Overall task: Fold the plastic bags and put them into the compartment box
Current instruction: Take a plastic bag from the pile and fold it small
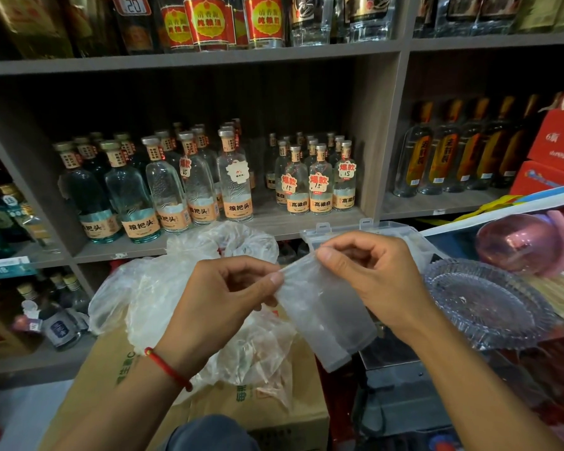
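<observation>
We are mid-fold: our left hand and right hand each pinch the top edge of a small plastic bag hanging before the clear compartment box, so next we likely fold it over.

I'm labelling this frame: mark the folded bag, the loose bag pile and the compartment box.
Folded clear plastic bag [326, 317]: head view, flat middle.
Crumpled clear bag pile [150, 288]: head view, left bulge.
Clear plastic compartment box [401, 231]: head view, back edge.
</observation>
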A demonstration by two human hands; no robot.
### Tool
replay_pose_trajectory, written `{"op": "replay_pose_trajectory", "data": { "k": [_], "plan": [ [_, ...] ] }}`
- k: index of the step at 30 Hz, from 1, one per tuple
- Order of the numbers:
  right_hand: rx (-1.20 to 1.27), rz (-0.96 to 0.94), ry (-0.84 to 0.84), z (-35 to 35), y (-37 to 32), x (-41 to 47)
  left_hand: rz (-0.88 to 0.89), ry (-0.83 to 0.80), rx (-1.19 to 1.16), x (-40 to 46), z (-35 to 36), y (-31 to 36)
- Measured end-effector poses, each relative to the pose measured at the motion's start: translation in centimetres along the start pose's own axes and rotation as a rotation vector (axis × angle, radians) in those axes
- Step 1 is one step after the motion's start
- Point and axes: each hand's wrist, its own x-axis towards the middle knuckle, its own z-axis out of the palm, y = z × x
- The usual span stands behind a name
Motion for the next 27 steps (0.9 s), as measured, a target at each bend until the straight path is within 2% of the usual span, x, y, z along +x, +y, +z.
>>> {"op": "replay_pose_trajectory", "data": {
  "k": [6, 12, 15, 17, 21, 24, 27],
  "plan": [
    [0.048, 0.062, -0.002, -0.1, -0.2, -0.2, 0.064, 0.032, 0.102, 0.0, -0.3, 0.4],
    [0.111, 0.217, -0.239, 0.6, -0.7, -0.6, 0.099, -0.003, 0.154, 0.6, -0.6, 1.1],
    [0.047, 0.256, -0.163, 1.3, -0.3, -0.8, 0.079, 0.008, 0.097, 0.8, -0.7, 1.1],
    [0.040, 0.243, -0.088, 1.4, 0.1, -0.7, -0.016, -0.003, -0.025, 0.6, -0.7, 0.7],
    [0.077, 0.246, 0.019, 1.5, 0.3, -0.5, -0.193, -0.228, -0.136, -0.5, 0.9, -0.5],
    [0.131, 0.286, 0.063, 1.3, 0.6, -0.4, -0.206, -0.094, -0.086, -0.8, 2.2, -1.1],
    [0.292, 0.389, -0.044, 0.9, 0.5, -0.4, -0.196, -0.025, -0.106, -0.6, 2.3, -1.4]
  ]
}}
